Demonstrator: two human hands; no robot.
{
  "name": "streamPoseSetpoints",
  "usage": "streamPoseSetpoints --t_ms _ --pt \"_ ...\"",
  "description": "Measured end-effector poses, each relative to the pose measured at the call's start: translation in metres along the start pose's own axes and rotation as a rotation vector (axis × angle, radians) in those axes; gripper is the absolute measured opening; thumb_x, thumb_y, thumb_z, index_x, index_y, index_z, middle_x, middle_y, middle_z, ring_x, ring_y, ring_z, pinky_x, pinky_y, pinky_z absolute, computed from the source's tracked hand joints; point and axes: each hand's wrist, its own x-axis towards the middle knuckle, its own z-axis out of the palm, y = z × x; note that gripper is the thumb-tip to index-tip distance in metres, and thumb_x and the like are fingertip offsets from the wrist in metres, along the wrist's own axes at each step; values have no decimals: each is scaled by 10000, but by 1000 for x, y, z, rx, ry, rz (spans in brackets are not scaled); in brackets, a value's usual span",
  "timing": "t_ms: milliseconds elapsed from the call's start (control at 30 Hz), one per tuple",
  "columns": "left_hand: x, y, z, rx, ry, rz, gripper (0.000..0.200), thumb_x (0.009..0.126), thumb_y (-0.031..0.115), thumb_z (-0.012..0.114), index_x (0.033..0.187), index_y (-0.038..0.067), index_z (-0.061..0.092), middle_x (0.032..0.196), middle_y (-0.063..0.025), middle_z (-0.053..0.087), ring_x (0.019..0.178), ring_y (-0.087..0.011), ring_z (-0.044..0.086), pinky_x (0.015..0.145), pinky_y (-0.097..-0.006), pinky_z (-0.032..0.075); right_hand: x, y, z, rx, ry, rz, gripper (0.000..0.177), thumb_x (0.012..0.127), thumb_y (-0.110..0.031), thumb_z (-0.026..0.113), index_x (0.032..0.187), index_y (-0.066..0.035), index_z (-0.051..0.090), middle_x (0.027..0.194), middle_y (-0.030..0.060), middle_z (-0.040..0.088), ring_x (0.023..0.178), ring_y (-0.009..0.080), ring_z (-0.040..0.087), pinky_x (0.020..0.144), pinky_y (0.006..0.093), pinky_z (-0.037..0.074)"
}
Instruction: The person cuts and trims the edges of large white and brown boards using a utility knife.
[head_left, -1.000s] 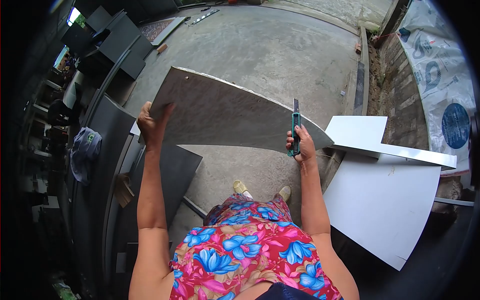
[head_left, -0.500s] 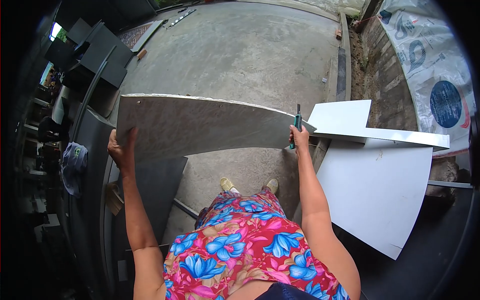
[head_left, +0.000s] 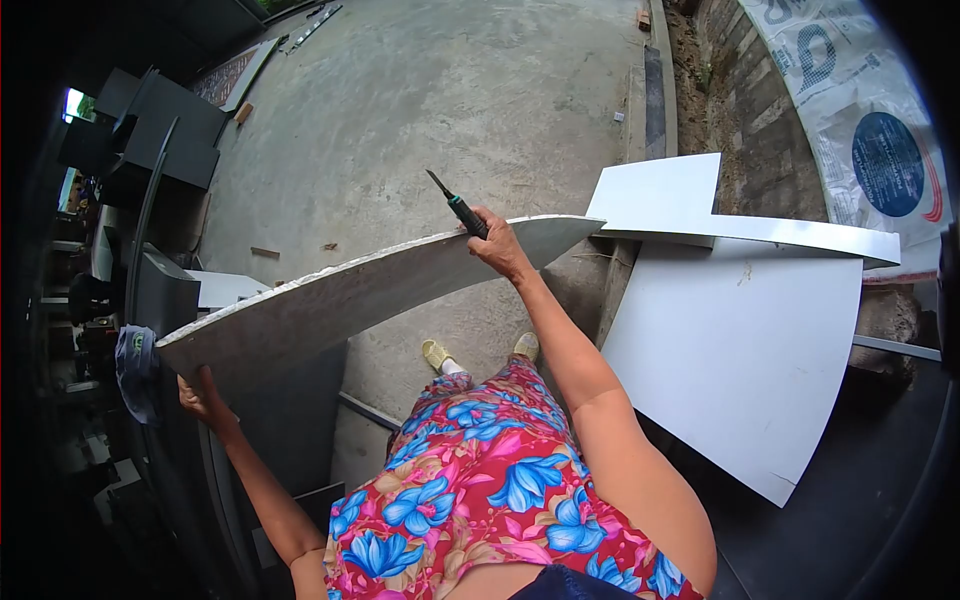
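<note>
A long, curved grey board (head_left: 330, 305) with a ragged pale edge is held up in front of me, its edge facing upward. My left hand (head_left: 204, 398) grips its left end from below, with the thumb on the near face. My right hand (head_left: 500, 248) is closed around a black and green utility knife (head_left: 463, 212) at the board's top edge, right of its middle. The knife's blade points up and to the left, away from the board. The board's right tip meets a white panel (head_left: 655, 190).
A large white curved panel (head_left: 735, 350) lies at right, with a narrow white strip (head_left: 800, 238) above it. Dark cabinets (head_left: 165, 135) stand at left. A grey cloth (head_left: 137, 372) hangs near the board's left end. Concrete floor (head_left: 400, 110) stretches ahead.
The board has tipped, its left end dropping and its top edge turning toward me. My right hand has moved left along the edge with the knife. My left hand has moved lower.
</note>
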Motion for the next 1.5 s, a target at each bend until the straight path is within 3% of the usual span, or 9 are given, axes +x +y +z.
streamPoseSetpoints --t_ms 133,233,600,667,800,900,1233,1333,1500 --pt "-16 -27 -17 -105 -5 -163 346 858 295 556 989 -25 565 880 -68 596 797 -151 549 710 -317 445 -4 1 0 -114 -77 -37 306 662 -100 621 962 -45 589 743 28 514 713 132 510 698 260 437" --pt "-23 -42 -21 -170 24 -239 360 884 315 536 1001 -24 571 918 -70 607 819 -138 555 749 -304 443 -7 10 3 -138 -64 -112 331 646 -156 693 938 -46 582 818 116 564 788 289 567 724 346 449" --pt "-53 -33 -36 -56 144 -301 392 841 333 544 936 -47 563 855 -124 624 746 -179 603 656 -337 500 -1 18 8 -264 -243 -57 379 639 -147 733 977 -46 594 898 112 594 846 267 581 760 342 455" --pt "-60 -49 -45 -94 134 -336 398 848 348 562 968 -32 563 875 -112 629 752 -185 608 681 -353 495 4 33 2 -279 -268 18 404 648 -120 729 1023 -37 603 945 86 608 866 211 585 789 301 453" --pt "-77 -51 -50 -115 171 -416 403 855 363 574 978 -20 557 834 -74 598 761 -170 580 703 -334 471 9 59 -15 -369 -226 83 461 635 -167 728 1056 -30 599 996 138 612 937 300 591 822 341 460" --pt "-85 -42 -38 8 369 -296 353 817 336 577 858 -12 536 708 -10 490 632 -96 450 571 -264 387 14 70 -18 -418 -282 96 438 634 -145 718 1040 -27 603 1004 140 609 955 288 589 833 338 453" --pt "-79 -9 -35 63 289 -304 409 837 398 524 769 -4 494 638 8 406 629 -80 372 556 -269 339 31 102 -25 -505 -316 75 356 632 -69 695 984 -64 645 838 35 607 786 140 580 702 263 455" --pt "-89 -43 -45 -43 275 -383 525 892 518 407 770 16 501 684 -6 421 653 -79 412 574 -262 351 30 91 -29 -257 -372 423 358 677 -60 568 1031 -49 626 679 29 588 538 101 564 490 235 446" --pt "-87 -52 -47 -161 173 -307 697 864 709 217 700 57 401 686 12 359 630 -69 371 566 -221 314 11 131 -26 203 331 396 340 753 -104 605 1087 -46 587 694 17 553 493 98 521 445 239 444"
